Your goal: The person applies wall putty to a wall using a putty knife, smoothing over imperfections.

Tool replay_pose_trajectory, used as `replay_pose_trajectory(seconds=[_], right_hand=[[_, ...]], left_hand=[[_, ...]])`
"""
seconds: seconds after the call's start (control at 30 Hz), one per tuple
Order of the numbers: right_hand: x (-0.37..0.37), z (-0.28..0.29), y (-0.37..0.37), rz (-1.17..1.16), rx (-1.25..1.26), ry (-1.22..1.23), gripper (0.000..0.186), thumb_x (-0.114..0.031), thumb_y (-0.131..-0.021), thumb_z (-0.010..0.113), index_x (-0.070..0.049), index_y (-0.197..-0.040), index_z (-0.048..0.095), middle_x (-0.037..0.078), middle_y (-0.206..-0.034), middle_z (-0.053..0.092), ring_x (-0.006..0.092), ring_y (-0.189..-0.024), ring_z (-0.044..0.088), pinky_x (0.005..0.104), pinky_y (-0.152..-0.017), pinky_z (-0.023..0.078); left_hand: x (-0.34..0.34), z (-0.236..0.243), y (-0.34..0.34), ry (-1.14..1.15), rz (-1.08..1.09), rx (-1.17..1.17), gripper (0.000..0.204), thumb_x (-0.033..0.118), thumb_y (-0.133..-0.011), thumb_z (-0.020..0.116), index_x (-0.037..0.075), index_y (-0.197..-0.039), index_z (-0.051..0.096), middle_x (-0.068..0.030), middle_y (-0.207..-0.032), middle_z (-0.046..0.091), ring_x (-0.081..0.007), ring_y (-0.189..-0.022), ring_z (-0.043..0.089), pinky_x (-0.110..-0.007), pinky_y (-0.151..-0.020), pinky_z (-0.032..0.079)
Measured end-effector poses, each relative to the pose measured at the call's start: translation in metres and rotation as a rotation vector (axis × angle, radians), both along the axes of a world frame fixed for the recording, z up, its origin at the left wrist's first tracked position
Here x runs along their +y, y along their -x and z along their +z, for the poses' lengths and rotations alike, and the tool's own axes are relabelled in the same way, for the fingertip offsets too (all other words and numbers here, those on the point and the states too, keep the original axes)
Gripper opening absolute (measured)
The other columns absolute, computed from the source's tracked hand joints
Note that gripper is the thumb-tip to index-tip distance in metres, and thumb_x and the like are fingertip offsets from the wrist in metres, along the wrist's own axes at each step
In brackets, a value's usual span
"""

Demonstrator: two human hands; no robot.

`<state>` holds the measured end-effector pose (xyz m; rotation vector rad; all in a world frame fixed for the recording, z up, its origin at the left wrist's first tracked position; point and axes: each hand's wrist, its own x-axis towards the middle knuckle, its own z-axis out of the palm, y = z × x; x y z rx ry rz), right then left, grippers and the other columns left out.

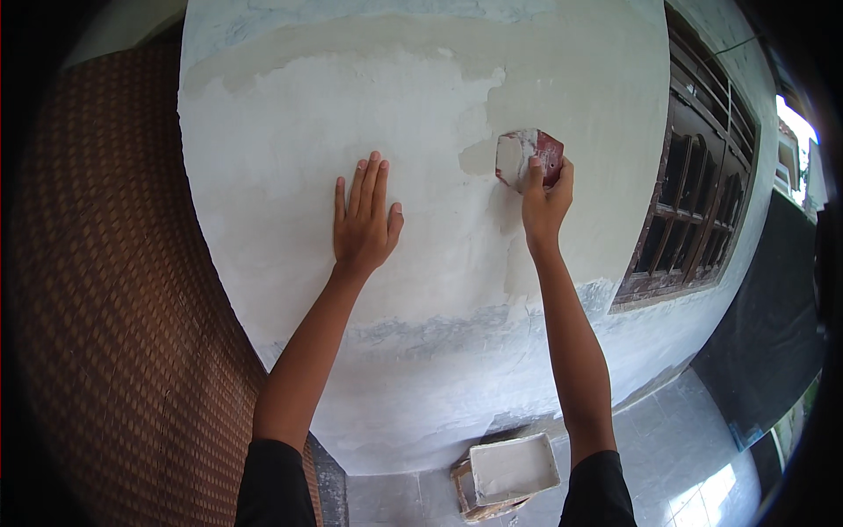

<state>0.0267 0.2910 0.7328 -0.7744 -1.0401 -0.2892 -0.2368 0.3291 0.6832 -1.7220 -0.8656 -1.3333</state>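
Observation:
My left hand (363,220) lies flat against the white plastered wall (421,105), its fingers stretched upward and holding nothing. To its right, my right hand (548,198) grips a dark red plastering scraper (551,156), with the thumb on the near face. Pale wet filler coats the scraper's left half. The tool is at the wall, beside the border between a whiter coat on the left and a greyer patch on the right. The fingers behind the scraper are mostly hidden.
A rectangular tub of pale filler (514,468) stands low on a box-like support, above grey floor tiles (386,501). A brown woven panel (132,263) runs along the left. On the right are a brown wooden window (694,193) and a dark sheet (764,316).

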Motion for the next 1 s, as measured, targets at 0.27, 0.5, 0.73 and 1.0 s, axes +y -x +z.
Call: replay_pose_trajectory(seconds=[0.27, 0.5, 0.73, 1.0], right_hand=[[-0.015, 0.002, 0.014, 0.083, -0.012, -0.052, 0.040, -0.029, -0.098, 0.063, 0.002, -0.122, 0.054, 0.013, -0.106, 0.061, 0.0192, -0.094, 0.058, 0.0327, -0.085, 0.047], [-0.012, 0.009, 0.002, 0.134, 0.113, 0.024, 0.038, -0.023, -0.097, 0.062, 0.003, -0.123, 0.053, 0.013, -0.106, 0.063, 0.0201, -0.094, 0.060, 0.0336, -0.085, 0.048], [-0.020, 0.004, 0.021, 0.203, 0.039, -0.052, 0.036, -0.028, -0.098, 0.063, 0.001, -0.118, 0.056, 0.009, -0.102, 0.061, 0.0159, -0.090, 0.056, 0.0305, -0.083, 0.047], [-0.004, 0.005, 0.009, 0.130, 0.083, 0.014, 0.034, -0.022, -0.097, 0.062, 0.003, -0.120, 0.056, 0.013, -0.105, 0.062, 0.0217, -0.092, 0.060, 0.0348, -0.086, 0.048]], left_hand=[[0.000, -0.001, 0.000, -0.012, 0.030, -0.001, 0.065, 0.020, -0.094, 0.052, 0.004, -0.153, 0.031, -0.0107, -0.161, 0.032, -0.0264, -0.148, 0.030, -0.051, -0.121, 0.019], [-0.001, 0.000, 0.003, -0.013, 0.009, -0.005, 0.065, 0.021, -0.094, 0.051, 0.004, -0.153, 0.031, -0.0108, -0.160, 0.032, -0.0262, -0.148, 0.030, -0.052, -0.121, 0.018], [0.000, -0.001, 0.004, -0.008, 0.017, -0.006, 0.065, 0.020, -0.094, 0.051, 0.004, -0.153, 0.030, -0.0110, -0.161, 0.031, -0.0268, -0.148, 0.030, -0.052, -0.121, 0.018], [-0.002, 0.000, 0.004, -0.002, 0.007, -0.004, 0.066, 0.021, -0.094, 0.052, 0.005, -0.154, 0.029, -0.0102, -0.161, 0.031, -0.0262, -0.148, 0.030, -0.052, -0.121, 0.019]])
